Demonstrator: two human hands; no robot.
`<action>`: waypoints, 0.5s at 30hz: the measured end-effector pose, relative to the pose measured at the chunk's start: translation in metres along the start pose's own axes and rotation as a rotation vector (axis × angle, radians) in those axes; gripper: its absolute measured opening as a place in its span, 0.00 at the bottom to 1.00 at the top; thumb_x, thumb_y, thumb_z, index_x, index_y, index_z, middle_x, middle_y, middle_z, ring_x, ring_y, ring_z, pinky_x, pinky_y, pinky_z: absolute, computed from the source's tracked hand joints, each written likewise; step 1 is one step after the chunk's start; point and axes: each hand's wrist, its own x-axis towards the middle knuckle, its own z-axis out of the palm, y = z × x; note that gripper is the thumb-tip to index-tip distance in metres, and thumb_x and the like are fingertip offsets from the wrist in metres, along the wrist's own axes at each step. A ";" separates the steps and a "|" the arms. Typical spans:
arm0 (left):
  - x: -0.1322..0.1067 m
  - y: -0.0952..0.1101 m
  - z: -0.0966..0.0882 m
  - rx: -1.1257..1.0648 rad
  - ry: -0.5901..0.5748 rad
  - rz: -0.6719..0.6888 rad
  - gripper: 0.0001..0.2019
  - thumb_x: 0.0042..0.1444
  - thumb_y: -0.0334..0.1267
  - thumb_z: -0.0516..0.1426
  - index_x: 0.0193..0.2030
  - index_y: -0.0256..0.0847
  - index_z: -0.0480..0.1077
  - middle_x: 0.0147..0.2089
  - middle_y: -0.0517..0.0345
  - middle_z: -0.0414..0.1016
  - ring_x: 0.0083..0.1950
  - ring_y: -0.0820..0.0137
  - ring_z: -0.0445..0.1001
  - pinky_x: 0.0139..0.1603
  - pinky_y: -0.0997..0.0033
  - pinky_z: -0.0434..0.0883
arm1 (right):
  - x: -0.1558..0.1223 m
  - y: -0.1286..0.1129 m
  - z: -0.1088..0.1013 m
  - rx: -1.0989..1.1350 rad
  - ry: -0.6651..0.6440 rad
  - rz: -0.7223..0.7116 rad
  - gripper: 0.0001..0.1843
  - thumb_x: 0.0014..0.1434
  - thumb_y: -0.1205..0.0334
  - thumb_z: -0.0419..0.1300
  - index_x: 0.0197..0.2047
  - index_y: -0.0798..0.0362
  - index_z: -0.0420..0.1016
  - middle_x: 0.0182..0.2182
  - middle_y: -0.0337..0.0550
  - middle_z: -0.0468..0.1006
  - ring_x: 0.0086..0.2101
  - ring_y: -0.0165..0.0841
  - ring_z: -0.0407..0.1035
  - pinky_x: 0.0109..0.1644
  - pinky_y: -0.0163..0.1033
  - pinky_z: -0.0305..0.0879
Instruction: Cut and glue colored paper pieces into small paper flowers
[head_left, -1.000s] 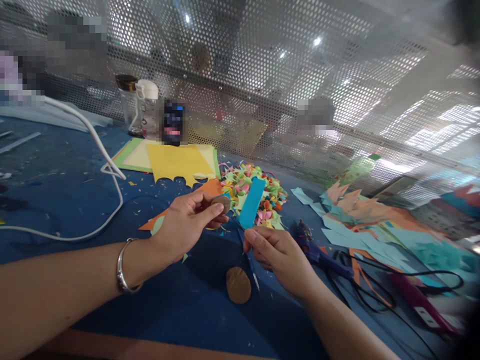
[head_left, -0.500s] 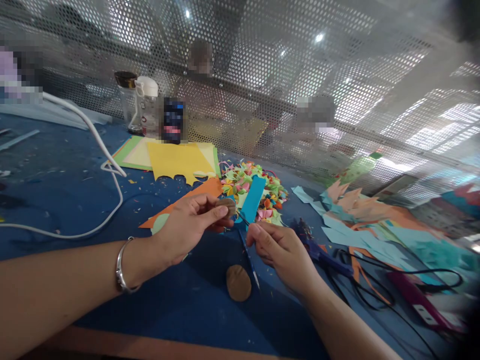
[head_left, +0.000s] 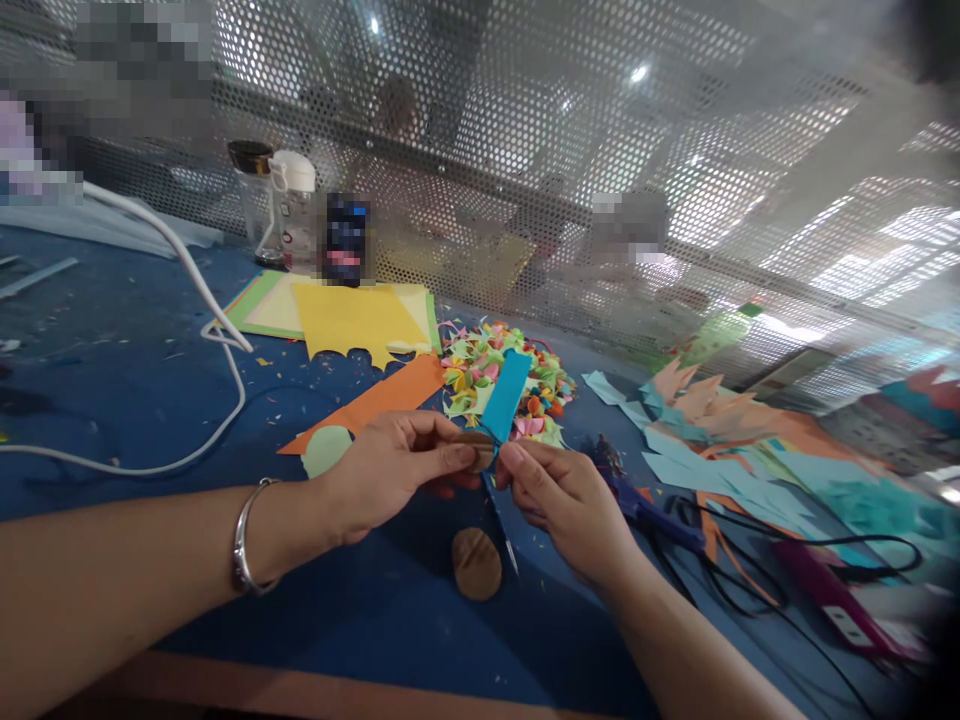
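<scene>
My left hand [head_left: 394,465], with a silver bangle at the wrist, pinches a small round brown disc [head_left: 477,455] between thumb and fingers. The fingertips of my right hand [head_left: 555,490] are closed at the disc's right edge, around something thin and dark that is mostly hidden. A second brown disc [head_left: 477,564] lies on the blue table below the hands. Beside it, a thin pointed blue tool [head_left: 501,530] lies partly under my hands. Just beyond the held disc is a blue paper strip [head_left: 506,390].
Behind the hands sits a pile of small coloured paper cut-outs [head_left: 547,380]. Orange paper [head_left: 375,400] and yellow paper [head_left: 360,320] lie to the left. A dark blue glue gun [head_left: 660,520], black cables and a purple power strip [head_left: 840,600] are at right. Bottles [head_left: 296,215] stand against the perforated screen.
My left hand has moved right and slightly down with the disc, so the disc now meets my right fingertips. The thin dark thing between the hands is less visible. My right hand has hardly moved.
</scene>
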 end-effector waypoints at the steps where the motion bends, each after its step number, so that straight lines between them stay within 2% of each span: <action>1: 0.000 0.000 0.000 0.001 -0.003 -0.002 0.09 0.52 0.38 0.66 0.34 0.37 0.73 0.34 0.58 0.80 0.37 0.71 0.80 0.36 0.74 0.70 | 0.000 0.000 0.000 0.009 -0.006 0.001 0.28 0.62 0.36 0.56 0.27 0.54 0.68 0.15 0.27 0.49 0.16 0.22 0.40 0.19 0.33 0.38; 15: -0.001 0.002 0.002 -0.032 -0.011 -0.020 0.07 0.52 0.35 0.66 0.32 0.37 0.72 0.32 0.60 0.80 0.36 0.73 0.79 0.35 0.75 0.69 | -0.001 -0.005 0.002 0.038 -0.024 0.022 0.29 0.61 0.35 0.57 0.26 0.53 0.67 0.14 0.27 0.48 0.16 0.22 0.39 0.18 0.33 0.35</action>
